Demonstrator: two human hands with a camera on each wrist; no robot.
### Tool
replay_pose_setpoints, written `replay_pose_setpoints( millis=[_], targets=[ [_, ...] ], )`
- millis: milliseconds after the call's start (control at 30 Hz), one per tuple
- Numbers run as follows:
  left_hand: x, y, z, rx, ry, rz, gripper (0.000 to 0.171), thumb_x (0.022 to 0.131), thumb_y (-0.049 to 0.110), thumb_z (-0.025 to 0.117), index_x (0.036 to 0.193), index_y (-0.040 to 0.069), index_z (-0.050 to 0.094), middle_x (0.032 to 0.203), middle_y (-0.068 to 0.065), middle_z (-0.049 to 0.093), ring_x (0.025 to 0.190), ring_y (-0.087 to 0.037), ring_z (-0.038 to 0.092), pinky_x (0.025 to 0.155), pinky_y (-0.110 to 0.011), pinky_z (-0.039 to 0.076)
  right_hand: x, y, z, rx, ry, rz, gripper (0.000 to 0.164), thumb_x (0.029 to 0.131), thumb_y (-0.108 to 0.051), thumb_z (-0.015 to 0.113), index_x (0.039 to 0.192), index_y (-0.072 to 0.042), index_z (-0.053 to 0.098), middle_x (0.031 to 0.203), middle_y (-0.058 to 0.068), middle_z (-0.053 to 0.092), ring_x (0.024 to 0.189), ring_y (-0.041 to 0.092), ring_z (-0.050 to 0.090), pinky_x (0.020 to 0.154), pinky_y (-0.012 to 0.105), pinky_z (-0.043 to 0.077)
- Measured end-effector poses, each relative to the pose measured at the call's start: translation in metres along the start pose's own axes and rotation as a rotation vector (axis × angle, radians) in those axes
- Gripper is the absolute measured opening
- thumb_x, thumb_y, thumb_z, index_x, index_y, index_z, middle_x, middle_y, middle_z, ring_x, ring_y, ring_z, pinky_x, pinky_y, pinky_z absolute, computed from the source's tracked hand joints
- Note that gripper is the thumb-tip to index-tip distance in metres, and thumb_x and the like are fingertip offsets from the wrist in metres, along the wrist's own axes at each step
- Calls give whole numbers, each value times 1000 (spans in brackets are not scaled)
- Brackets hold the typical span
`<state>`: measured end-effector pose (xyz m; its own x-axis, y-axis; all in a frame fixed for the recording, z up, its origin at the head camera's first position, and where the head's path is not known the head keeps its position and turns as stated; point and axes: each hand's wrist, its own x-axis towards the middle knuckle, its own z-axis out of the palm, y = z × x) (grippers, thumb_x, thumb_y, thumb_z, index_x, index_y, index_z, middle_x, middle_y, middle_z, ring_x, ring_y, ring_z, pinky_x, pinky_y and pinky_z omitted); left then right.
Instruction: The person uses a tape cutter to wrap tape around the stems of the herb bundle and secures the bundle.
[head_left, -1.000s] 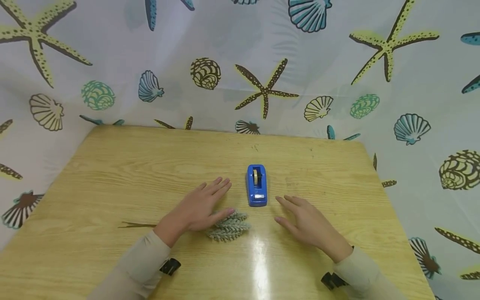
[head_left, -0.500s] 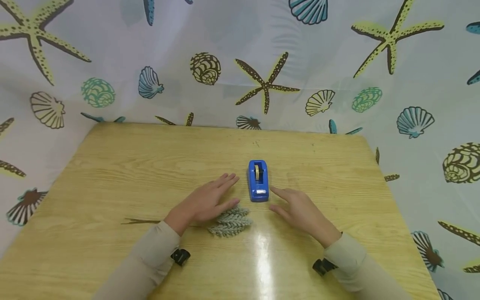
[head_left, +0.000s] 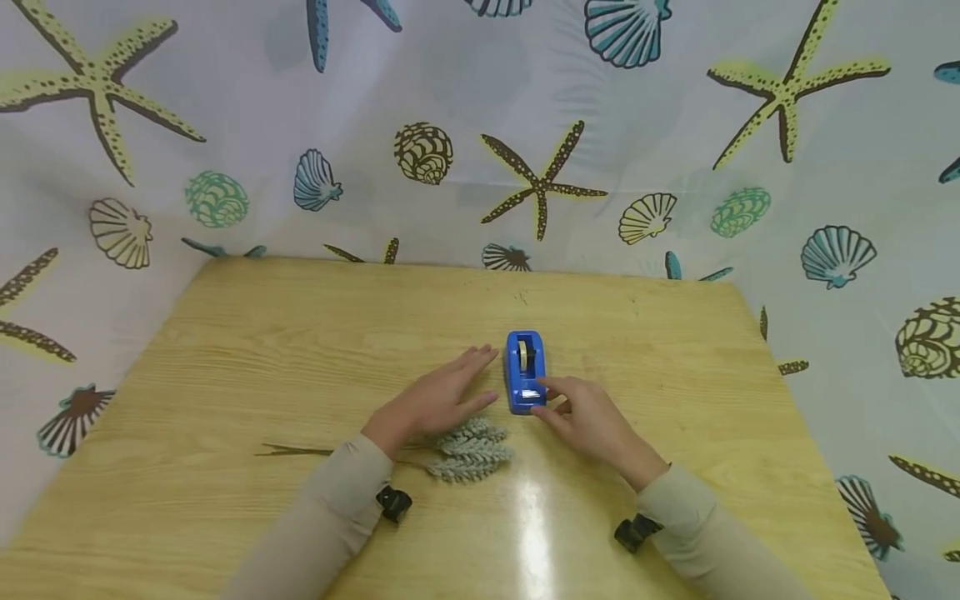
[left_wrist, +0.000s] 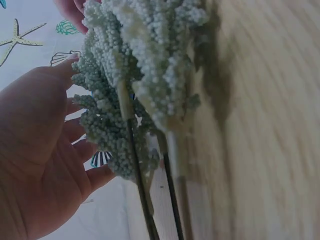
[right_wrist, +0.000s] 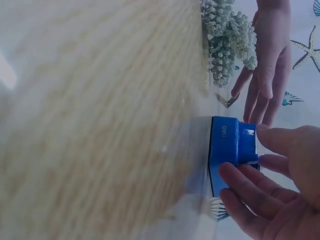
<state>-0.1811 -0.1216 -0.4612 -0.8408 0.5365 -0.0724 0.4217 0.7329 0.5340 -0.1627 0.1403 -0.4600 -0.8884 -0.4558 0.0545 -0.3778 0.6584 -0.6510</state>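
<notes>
A blue tape dispenser (head_left: 513, 387) with a roll of tape stands on the wooden table, its cutter end toward me. At its right front corner is my right hand (head_left: 596, 421), index finger and thumb bent and apart. The right wrist view shows this thumb by the toothed cutter of the dispenser (right_wrist: 225, 142), the other fingers overlapping its side. My left hand (head_left: 431, 398) reaches from the left with straight fingers, tips close to the dispenser. Pale green artificial flower sprigs (head_left: 472, 454) lie under and beside it, their stems partly hidden by the left wrist.
The table (head_left: 337, 325) has a light wood grain. Behind it and at both sides hangs a white cloth (head_left: 465, 83) printed with starfish and shells. Thin brown stems (head_left: 292, 450) stick out left of the left sleeve.
My right hand has moved left to the tape dispenser and its fingers have bent. My left hand has slid right, closer to the dispenser, showing more of the sprigs. The head view has shifted slightly.
</notes>
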Motion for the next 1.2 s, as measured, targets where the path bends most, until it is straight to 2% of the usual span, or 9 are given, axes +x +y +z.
replay_pose_setpoints(
  millis=[133, 300, 433, 533, 667, 800, 967, 1067, 1200],
  targets=[
    [9, 3, 4, -54, -19, 18, 72, 103, 44, 51, 161, 18, 17, 168, -11, 15, 154, -34, 14, 120, -56, 22, 2, 7, 0, 39, 14, 47, 31, 96, -28, 68, 123, -11, 71, 110, 8, 73, 80, 12, 71, 68, 23, 57],
    [18, 3, 8, -81, -28, 18, 75, 103, 43, 52, 161, 16, 14, 168, -11, 15, 154, -32, 14, 123, -51, 19, 10, 12, 0, 175, -5, 135, 27, 99, -31, 64, 117, -14, 74, 108, 6, 73, 73, 14, 69, 59, 26, 54],
    [25, 2, 13, -143, -7, 26, 81, 100, 44, 57, 161, 15, 12, 168, -11, 15, 154, -29, 17, 123, -48, 19, 18, 15, 6, 314, -13, 219, 25, 98, -30, 65, 111, -11, 75, 90, 9, 72, 63, 18, 64, 52, 26, 49],
    [25, -1, 16, -189, -13, 6, 87, 97, 46, 61, 162, 18, 10, 168, -8, 13, 154, -28, 17, 123, -48, 19, 24, 16, 13, 384, -33, 272, 24, 98, -30, 66, 107, -10, 76, 75, 10, 67, 56, 16, 56, 50, 24, 43],
    [21, -7, 19, -214, 6, -19, 94, 94, 44, 68, 162, 19, 9, 169, -6, 10, 155, -28, 14, 123, -49, 20, 31, 16, 22, 466, -53, 304, 26, 97, -30, 67, 104, -7, 77, 65, 7, 60, 54, 13, 50, 51, 23, 40],
    [24, -10, 22, -243, 20, 6, 100, 89, 43, 74, 162, 18, 9, 169, -7, 6, 155, -29, 11, 123, -52, 18, 32, 17, 26, 544, -28, 355, 25, 95, -26, 70, 102, -4, 77, 62, 2, 58, 55, 12, 48, 52, 23, 41],
    [31, -7, 27, -218, -3, -34, 110, 84, 56, 74, 162, 23, 3, 169, -2, 5, 155, -24, 13, 123, -48, 20, 32, 16, 27, 605, 6, 407, 23, 92, -21, 73, 101, 0, 77, 63, -3, 57, 56, 8, 46, 53, 22, 41],
    [36, -3, 30, -180, 17, -63, 115, 81, 62, 74, 162, 24, 1, 169, -1, 9, 154, -24, 19, 122, -47, 24, 32, 15, 26, 637, 28, 423, 23, 92, -19, 73, 102, 1, 76, 67, -4, 59, 57, 7, 46, 54, 21, 41],
    [43, 3, 32, -124, 69, -62, 114, 80, 63, 74, 162, 26, 3, 168, -1, 15, 151, -28, 27, 118, -52, 32, 32, 14, 22, 661, 58, 442, 22, 93, -18, 71, 103, 1, 76, 72, -4, 64, 59, 7, 47, 55, 21, 41]
  ],
)
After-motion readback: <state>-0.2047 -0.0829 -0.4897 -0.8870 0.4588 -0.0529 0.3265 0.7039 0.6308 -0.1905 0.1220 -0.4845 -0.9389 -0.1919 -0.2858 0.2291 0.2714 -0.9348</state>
